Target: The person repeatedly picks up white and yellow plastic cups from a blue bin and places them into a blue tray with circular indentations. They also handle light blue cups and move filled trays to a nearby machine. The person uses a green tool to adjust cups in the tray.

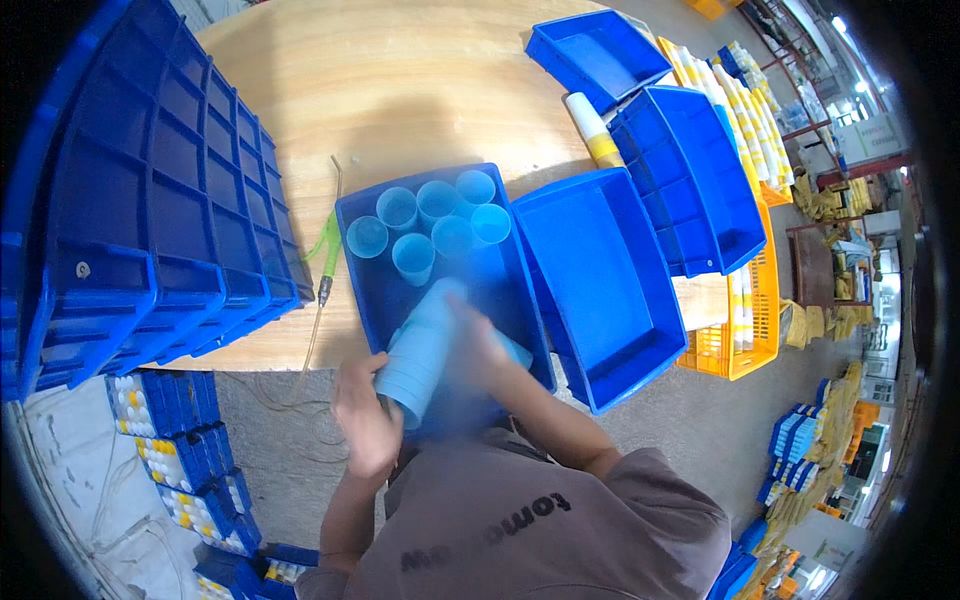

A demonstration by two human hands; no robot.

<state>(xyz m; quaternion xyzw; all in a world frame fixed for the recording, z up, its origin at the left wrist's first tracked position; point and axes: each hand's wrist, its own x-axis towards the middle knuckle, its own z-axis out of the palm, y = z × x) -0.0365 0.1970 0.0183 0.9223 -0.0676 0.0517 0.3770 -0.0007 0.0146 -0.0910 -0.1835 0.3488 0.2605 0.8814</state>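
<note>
A stack of nested light-blue plastic cups (412, 362) slants across the near part of a blue bin (350, 290). My left hand (366, 412) is closed round the lower left end of this stack. Smeared by motion, my right hand (485, 348) is at the stack's upper right side, and its fingers cannot be made out. Another light-blue piece (516, 349) shows just beyond that hand, partly hidden. Farther back in the bin stand several light-blue cups (412, 255), mouths up.
A blue bin (600, 290) with a bare bottom sits to the right, with more blue bins (685, 180) behind it. Tall blue crates (170, 200) rise at left. A green-handled tool (328, 255) and a white-yellow cup stack (595, 130) lie on the wooden table (400, 90).
</note>
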